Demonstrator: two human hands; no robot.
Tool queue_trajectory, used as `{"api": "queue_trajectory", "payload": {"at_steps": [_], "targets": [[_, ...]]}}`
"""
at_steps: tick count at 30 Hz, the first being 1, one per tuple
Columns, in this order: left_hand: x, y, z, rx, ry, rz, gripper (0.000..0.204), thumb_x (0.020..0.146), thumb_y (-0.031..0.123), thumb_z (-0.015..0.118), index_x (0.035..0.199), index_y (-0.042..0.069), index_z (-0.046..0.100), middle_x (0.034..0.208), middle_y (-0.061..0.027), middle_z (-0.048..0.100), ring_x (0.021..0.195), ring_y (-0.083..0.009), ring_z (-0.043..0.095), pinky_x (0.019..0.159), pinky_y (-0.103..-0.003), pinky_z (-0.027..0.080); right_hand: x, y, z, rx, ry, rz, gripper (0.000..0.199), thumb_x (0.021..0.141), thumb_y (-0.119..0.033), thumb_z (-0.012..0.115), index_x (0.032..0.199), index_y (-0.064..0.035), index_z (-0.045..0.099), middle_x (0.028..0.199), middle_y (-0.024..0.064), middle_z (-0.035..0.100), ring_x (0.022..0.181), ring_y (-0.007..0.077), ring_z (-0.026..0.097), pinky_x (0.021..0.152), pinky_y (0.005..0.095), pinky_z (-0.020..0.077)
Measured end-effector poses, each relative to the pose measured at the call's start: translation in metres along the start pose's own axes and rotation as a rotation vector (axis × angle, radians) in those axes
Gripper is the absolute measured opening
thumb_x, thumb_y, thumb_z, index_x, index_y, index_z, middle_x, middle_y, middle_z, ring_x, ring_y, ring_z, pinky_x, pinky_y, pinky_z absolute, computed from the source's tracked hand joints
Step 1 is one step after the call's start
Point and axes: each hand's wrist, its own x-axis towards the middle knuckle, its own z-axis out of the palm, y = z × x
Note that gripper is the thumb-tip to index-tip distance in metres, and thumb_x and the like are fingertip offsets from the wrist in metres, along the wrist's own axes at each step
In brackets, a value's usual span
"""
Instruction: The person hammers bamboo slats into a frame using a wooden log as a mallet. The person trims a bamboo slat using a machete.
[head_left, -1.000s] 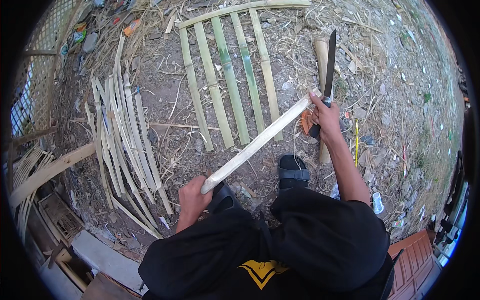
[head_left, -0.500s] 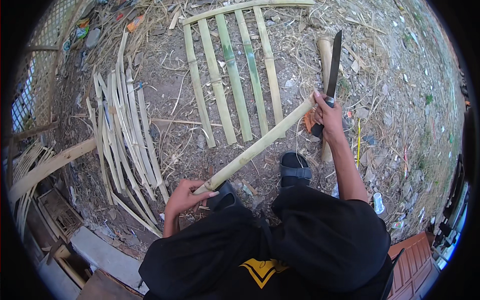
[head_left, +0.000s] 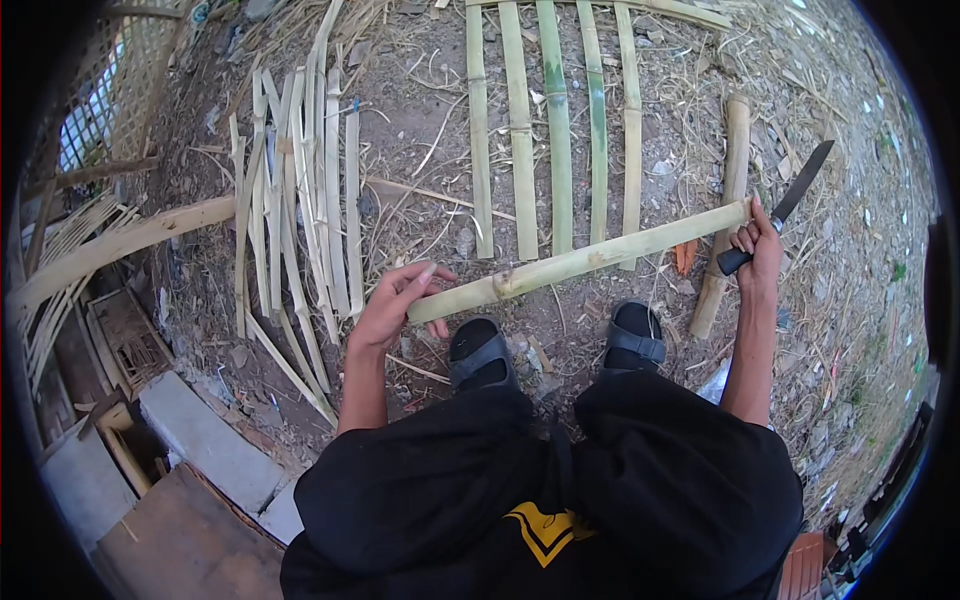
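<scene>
A pale split bamboo slat (head_left: 610, 250) runs across in front of me, its right end higher than its left. My left hand (head_left: 390, 305) has its fingers curled loosely round the slat's left end, thumb above. The right end is pinched by my right hand (head_left: 762, 245), which also grips a long dark-bladed knife (head_left: 808, 178). The knife's black handle passes under the palm, and its blade points up and to the right. Beyond the slat, several bamboo slats (head_left: 520, 150) lie side by side, meeting a bamboo crosspiece (head_left: 670, 10) at the far end.
A bundle of thin bamboo strips (head_left: 300, 200) lies at left, by a wooden beam (head_left: 140, 240). A thick bamboo piece (head_left: 735, 150) rests on the littered ground beneath the right hand. Concrete slabs (head_left: 210, 435) and boards are at lower left. My sandalled feet (head_left: 485, 355) stand below the slat.
The view has shifted, so the ground things sit further right and lower or higher. The held slat has turned closer to level. The knife blade has tilted to the right.
</scene>
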Motion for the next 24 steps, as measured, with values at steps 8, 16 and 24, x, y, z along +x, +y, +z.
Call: {"api": "queue_trajectory", "payload": {"at_steps": [8,16,24], "targets": [[0.033,-0.032,0.036,-0.9,-0.03,0.381,0.084,0.097,0.067,0.032,0.146,-0.001,0.034,0.143,-0.0232,0.047,0.128,-0.04,0.051,0.099,-0.047,0.049,-0.029,0.014,0.012,0.298,-0.146,0.103,0.018,0.101,-0.021,0.059,0.086,-0.0126,0.054,0.055,-0.0101,0.031,0.042,0.0023,0.026,0.047,0.022,0.0276],[0.059,0.005,0.073,-0.681,0.052,0.168,0.08,0.102,0.058,0.031,0.152,-0.002,0.012,0.148,-0.0284,0.037,0.132,-0.0423,0.046,0.108,-0.049,0.043,-0.117,0.049,0.067,0.102,-0.406,-0.138,0.016,0.099,-0.014,0.06,0.089,-0.01,0.049,0.056,-0.0052,0.034,0.044,0.0061,0.034,0.048,0.0241,0.0317],[0.064,0.023,0.079,-0.906,0.212,0.25,0.042,0.105,0.039,0.041,0.126,0.002,0.04,0.121,-0.0196,0.055,0.115,-0.0368,0.059,0.104,-0.055,0.048,-0.133,0.011,0.056,-0.815,-1.065,-0.189,0.025,0.068,0.003,0.08,0.09,-0.0055,0.076,0.053,-0.0066,0.045,0.047,0.0029,0.037,0.05,0.0231,0.0307]]}}
